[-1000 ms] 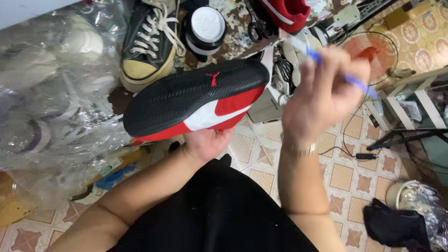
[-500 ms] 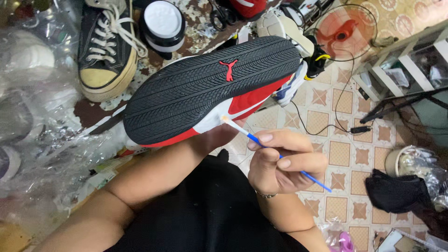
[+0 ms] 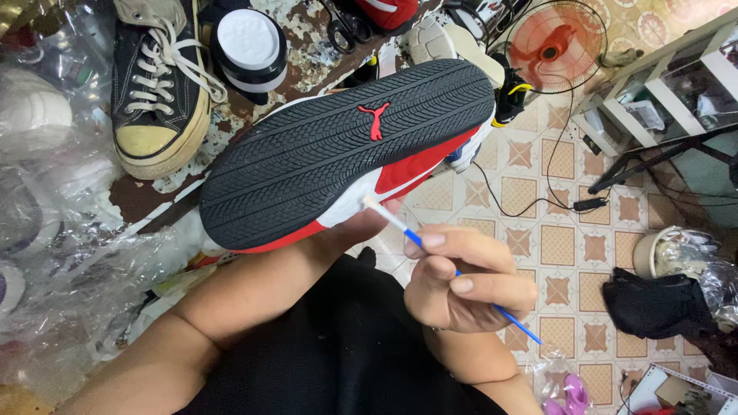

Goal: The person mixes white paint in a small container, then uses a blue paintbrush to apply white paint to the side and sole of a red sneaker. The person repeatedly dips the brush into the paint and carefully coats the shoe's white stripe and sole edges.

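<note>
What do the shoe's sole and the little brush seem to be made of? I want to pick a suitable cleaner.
The sole looks like matte black rubber, judging by its moulded ribbed tread and lack of shine. The side of the shoe below it appears red with a white patch; its material is unclear. The brush in the right hand has a thin, glossy blue handle, probably plastic, with a pale tip.

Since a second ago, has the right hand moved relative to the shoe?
Yes. The right hand dropped from beside the shoe's toe to below its sidewall, its blue brush tip now at the white midsole.
</note>
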